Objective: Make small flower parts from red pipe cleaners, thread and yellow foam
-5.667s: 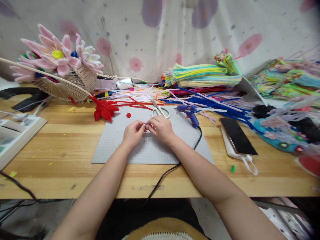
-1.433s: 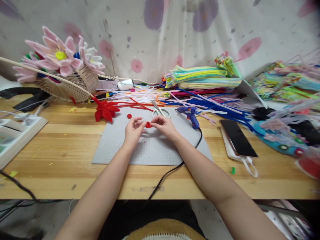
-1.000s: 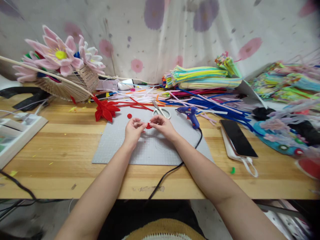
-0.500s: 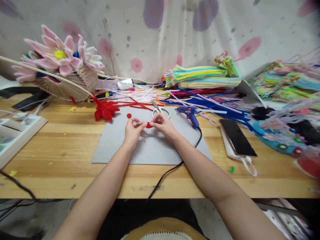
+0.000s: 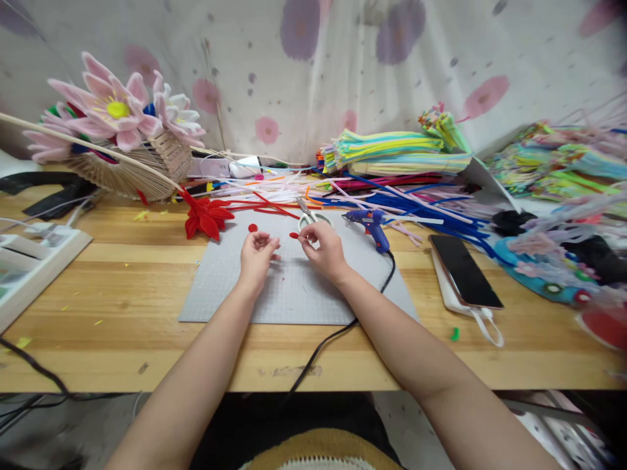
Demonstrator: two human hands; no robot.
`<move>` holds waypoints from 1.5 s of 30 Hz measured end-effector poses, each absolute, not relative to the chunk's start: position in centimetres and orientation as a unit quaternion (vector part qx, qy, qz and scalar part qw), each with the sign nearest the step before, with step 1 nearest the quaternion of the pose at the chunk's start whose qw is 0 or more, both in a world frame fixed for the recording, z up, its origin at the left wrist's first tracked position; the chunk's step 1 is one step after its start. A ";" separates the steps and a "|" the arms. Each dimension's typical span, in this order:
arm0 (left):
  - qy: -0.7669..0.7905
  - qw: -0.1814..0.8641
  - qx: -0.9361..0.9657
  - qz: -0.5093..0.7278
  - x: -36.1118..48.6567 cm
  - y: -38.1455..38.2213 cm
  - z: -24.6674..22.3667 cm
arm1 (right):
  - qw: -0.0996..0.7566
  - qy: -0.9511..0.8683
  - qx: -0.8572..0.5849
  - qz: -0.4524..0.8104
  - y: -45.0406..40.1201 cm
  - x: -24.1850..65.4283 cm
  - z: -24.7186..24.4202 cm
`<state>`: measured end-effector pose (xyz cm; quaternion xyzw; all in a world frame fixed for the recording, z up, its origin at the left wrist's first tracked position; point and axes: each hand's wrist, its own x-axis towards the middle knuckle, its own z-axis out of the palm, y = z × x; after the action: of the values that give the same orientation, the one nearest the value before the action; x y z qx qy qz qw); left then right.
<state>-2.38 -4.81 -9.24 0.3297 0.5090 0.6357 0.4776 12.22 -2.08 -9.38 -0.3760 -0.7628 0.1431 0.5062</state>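
Note:
My right hand [image 5: 323, 251] pinches a small red fuzzy disc [image 5: 294, 235] between thumb and fingertips, above the grey cutting mat [image 5: 220, 294]. To its left, my left hand [image 5: 257, 260] hovers over the mat with loosely curled, parted fingers and nothing visible in them. Just beyond the left fingers lies another red disc [image 5: 253, 228]. A red pipe-cleaner flower [image 5: 208, 217] rests at the mat's far left corner. Behind my right hand are white-handled scissors [image 5: 323, 219], partly covered by it. A blue glue gun [image 5: 371, 225] lies to the right on the mat.
Loose pipe cleaners [image 5: 411, 205] spread along the back, below stacked yellow-green bundles [image 5: 392, 145]. A phone [image 5: 465, 271] lies at right, and a black cord [image 5: 323, 346] crosses the table's front. At left stand a basket of pink flowers [image 5: 132, 170] and a white tray [image 5: 53, 277].
My hands have moved apart. The red disc, earlier between both hands, is now in my right hand alone, slightly higher in view; my left hand has let go of it.

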 end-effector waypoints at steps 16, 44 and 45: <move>0.445 0.662 0.265 0.542 -3.1 -5.6 -8.0 | 0.385 -0.878 -0.282 -0.016 -2.9 12.5 -9.2; 0.523 0.535 0.384 0.541 -2.3 -5.8 -9.0 | 0.410 -0.785 -0.400 0.234 -2.2 11.8 -9.9; 0.523 0.535 0.385 0.540 -2.3 -5.8 -9.0 | 0.409 -0.787 -0.400 0.230 -2.2 11.9 -9.9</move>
<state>-2.30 -5.78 -8.95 0.3853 0.5234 0.5400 0.5349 11.85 -2.20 -9.93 -0.3999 -0.7871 0.2304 0.4092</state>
